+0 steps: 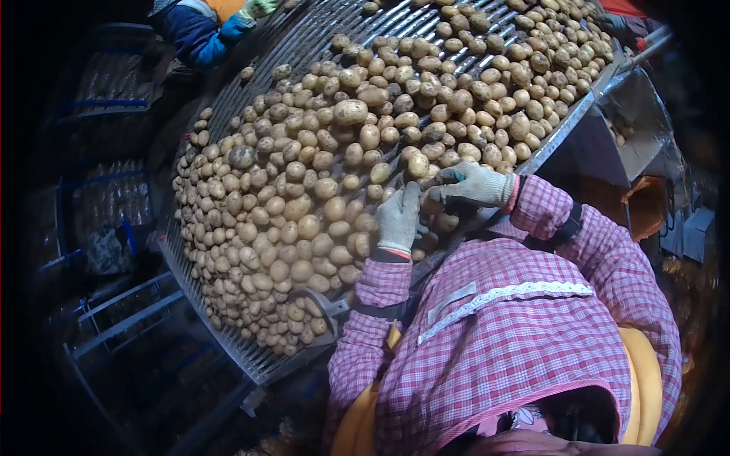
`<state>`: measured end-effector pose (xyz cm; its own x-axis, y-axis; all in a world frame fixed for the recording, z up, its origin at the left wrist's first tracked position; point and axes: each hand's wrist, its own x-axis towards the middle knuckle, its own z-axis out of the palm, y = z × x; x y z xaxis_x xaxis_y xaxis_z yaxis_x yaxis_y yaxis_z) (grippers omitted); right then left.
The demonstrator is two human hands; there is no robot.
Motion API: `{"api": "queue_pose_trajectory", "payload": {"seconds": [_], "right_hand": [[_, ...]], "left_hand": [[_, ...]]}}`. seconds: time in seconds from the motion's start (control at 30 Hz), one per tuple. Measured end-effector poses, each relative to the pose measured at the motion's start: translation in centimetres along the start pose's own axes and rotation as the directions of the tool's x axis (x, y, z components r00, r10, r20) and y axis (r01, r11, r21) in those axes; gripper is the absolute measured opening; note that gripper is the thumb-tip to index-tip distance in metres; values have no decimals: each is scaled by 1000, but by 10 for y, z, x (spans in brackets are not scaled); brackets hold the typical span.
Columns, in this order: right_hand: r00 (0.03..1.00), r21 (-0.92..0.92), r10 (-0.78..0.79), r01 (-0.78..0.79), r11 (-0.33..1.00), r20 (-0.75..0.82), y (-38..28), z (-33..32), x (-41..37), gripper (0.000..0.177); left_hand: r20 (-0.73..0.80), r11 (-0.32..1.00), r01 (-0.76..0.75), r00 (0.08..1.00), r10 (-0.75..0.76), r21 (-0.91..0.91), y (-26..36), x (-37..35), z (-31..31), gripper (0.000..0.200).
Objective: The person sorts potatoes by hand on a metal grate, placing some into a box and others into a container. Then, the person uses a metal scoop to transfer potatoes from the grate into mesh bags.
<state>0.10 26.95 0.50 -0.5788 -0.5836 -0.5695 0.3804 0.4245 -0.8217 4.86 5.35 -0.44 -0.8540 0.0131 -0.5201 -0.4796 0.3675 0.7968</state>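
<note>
We'd work along the near edge of the conveyor [255, 361]: left hand [399, 220] lies flat and loose on the potatoes [304, 226], right hand [471, 186] curls at one, but the glove hides whether it's gripped. Keep fingertips off the rollers. The conveyor's far edge is cut off, and the surroundings are too dark to read.

No text, label, brand or number can be read anywhere. The gloves on the left hand [398, 216] and right hand [473, 185], the potatoes [304, 197] and the box [635, 114] show none.
</note>
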Motion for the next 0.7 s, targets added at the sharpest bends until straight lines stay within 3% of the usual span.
{"api": "queue_pose_trajectory", "payload": {"seconds": [0.07, 0.1, 0.13, 0.17, 0.2, 0.23, 0.27, 0.33, 0.4, 0.43, 0.47, 0.53, 0.6, 0.63, 0.7], "right_hand": [[992, 44, -86, 91, 995, -89, 17, 0, 3, 42], [979, 31, -137, 143, 989, -149, 21, -3, 4, 44], [973, 106, -110, 133, 985, -202, 24, -5, 0, 43], [981, 216, -37, 79, 973, -192, 15, -9, -9, 42], [984, 323, 36, 23, 946, -176, 9, -13, -16, 41], [967, 311, 18, 64, 948, -254, 19, -14, -15, 36], [966, 309, 14, 69, 948, -259, 30, -16, -11, 36], [918, 85, -163, 206, 975, -361, 46, -21, -5, 35], [909, 53, -138, 172, 984, -394, 29, -20, -19, 34], [913, 49, -126, 157, 986, -388, 32, -20, -21, 33], [917, 47, -112, 141, 989, -383, 36, -20, -23, 32], [890, 84, -105, 158, 984, -443, 39, -19, -30, 31], [901, 136, -56, 126, 983, -430, 32, -22, -42, 30], [900, 284, 24, 111, 952, -435, 46, -25, -35, 33], [881, 312, 68, 93, 946, -468, 20, -28, -44, 29]], "left_hand": [[5, 980, 98, 995, -99, -174, -1, 5, -19, 26], [-147, 969, -229, 966, 214, -93, -9, 22, -30, 29], [-292, 915, -393, 889, 354, -89, -16, 38, -37, 36], [-282, 939, -334, 896, 343, 81, -3, 49, -58, 42], [-292, 927, -343, 881, 373, 152, 4, 62, -71, 46], [-343, 890, -438, 822, 454, 126, 16, 74, -77, 51], [-340, 895, -376, 831, 440, 239, 46, 73, -81, 55], [-265, 774, -450, 759, 594, 446, 54, 112, -90, 58], [-177, 607, -367, 738, 652, 705, 60, 147, -92, 62], [-94, 553, -406, 740, 666, 727, 46, 179, -94, 65], [-67, 602, -374, 811, 582, 705, 45, 190, -89, 63], [-103, 536, -407, 719, 688, 739, 39, 203, -79, 54], [-186, 821, -266, 896, 404, 504, 56, 197, -77, 44], [-83, 895, -433, 893, 442, 104, 36, 213, -78, 41], [-140, 861, -441, 898, 418, -256, 39, 192, -60, 45]]}}
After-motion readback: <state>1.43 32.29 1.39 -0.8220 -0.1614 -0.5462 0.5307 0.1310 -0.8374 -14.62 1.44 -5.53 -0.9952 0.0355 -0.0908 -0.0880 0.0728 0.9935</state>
